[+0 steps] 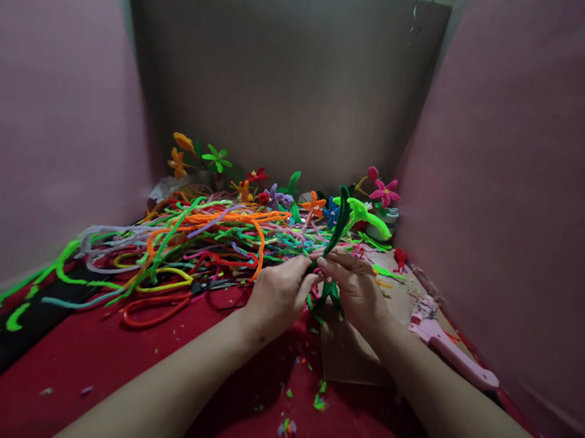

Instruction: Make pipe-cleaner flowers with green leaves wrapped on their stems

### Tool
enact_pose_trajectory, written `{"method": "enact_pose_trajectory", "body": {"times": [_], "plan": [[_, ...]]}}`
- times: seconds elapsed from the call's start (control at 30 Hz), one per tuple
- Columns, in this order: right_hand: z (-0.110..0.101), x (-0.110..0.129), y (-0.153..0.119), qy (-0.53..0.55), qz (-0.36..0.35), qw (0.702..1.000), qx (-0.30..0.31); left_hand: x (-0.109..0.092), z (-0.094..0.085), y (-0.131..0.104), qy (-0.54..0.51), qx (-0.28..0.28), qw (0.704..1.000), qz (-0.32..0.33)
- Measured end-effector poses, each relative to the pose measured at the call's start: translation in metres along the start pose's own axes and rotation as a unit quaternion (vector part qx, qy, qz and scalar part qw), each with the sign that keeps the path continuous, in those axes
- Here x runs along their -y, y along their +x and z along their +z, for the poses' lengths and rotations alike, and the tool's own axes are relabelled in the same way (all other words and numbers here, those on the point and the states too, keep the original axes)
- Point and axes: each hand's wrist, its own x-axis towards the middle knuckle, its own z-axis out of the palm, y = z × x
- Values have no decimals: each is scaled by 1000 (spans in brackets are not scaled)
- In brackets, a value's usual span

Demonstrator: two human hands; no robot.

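Both hands meet near the middle of the view, fingertips almost touching. My left hand point(281, 291) has its fingers closed on the lower part of a dark green fuzzy piece point(340, 222). My right hand point(355, 285) pinches the same piece from the other side. One long dark green leaf shape rises above the fingers, and more dark green loops hang below them. Just behind my right hand stands a bright green fuzzy flower point(362, 216). The fingertips hide the spot where the dark green parts join.
A large heap of coloured pipe cleaners point(212, 234) lies left, with scissors point(214, 285) at its front edge. Fuzzy flowers point(384, 193) line the back. A pink glue gun point(453, 351) rests right, beside cardboard point(351, 355). Scraps dot the red cloth point(129, 374). Walls surround three sides.
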Motion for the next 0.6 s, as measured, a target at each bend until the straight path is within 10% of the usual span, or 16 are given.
{"method": "enact_pose_trajectory", "body": {"times": [0.1,0.23,0.5,0.6], "plan": [[3,4,-3,-17,-2,1000,2,5,2,-2,55,-9,998,40],[2,7,-2,-28,-9,998,51,1,-2,5,-148,36,985,-77],[-4,-2,2,72,13,992,107,-4,-9,6,-518,200,801,-224],[-3,-2,2,78,1,992,101,-5,-10,7,-516,231,792,-229]]}}
